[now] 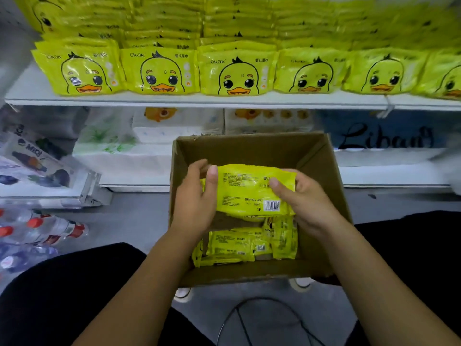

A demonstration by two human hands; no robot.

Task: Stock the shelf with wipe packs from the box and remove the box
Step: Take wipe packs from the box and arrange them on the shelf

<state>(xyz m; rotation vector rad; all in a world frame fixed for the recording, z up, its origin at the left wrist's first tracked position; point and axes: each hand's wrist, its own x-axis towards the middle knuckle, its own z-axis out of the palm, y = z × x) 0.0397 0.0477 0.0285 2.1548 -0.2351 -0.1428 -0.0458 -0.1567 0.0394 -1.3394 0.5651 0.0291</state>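
Observation:
An open brown cardboard box (252, 148) stands on the floor between my knees. Over it I hold a yellow wipe pack (247, 191), back side up with its barcode showing. My left hand (197, 198) grips its left end, thumb on top. My right hand (306, 198) grips its right end. Several more yellow packs (249, 243) lie at the bottom of the box. The white shelf (174, 99) above carries rows of yellow duck-face wipe packs (159, 71), stacked several deep.
Lower shelves hold white tissue packs (154, 131) and a blue pack with black lettering (384, 136). Bottled water with red caps (37, 228) lies on the floor at left. A black cable (252, 318) loops on the grey floor near me.

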